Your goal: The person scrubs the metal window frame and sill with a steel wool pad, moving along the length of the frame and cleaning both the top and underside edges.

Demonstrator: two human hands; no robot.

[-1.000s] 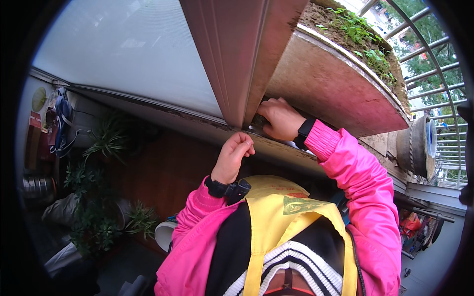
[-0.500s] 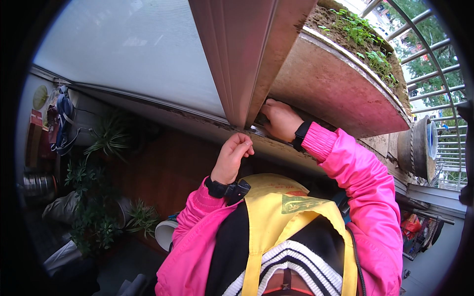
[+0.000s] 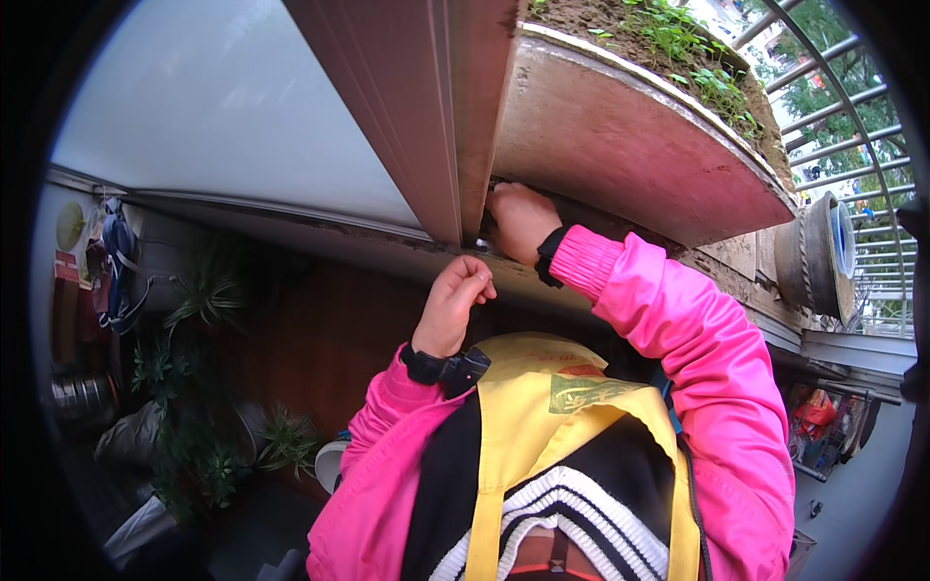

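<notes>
My right hand reaches down into the dirty sill track beside the brown window frame post. Its fingers curl in and their tips are hidden, so whatever they grip does not show. Just nearer, below the sill edge, hangs my left hand, thumb and fingers pinched together. Anything between them is too small or hidden to make out. Right behind my right hand rises the pale curved wall of a large planter, with soil and green seedlings on top.
A frosted window pane fills the far left. Metal bars close off the right, with a round pot near them. Potted plants stand on the dark floor at lower left. A rack is at lower right.
The post, sill and planter have shifted left in view as the head turned. My right hand has gone left with the post, still in the track; my left hand stays pinched.
</notes>
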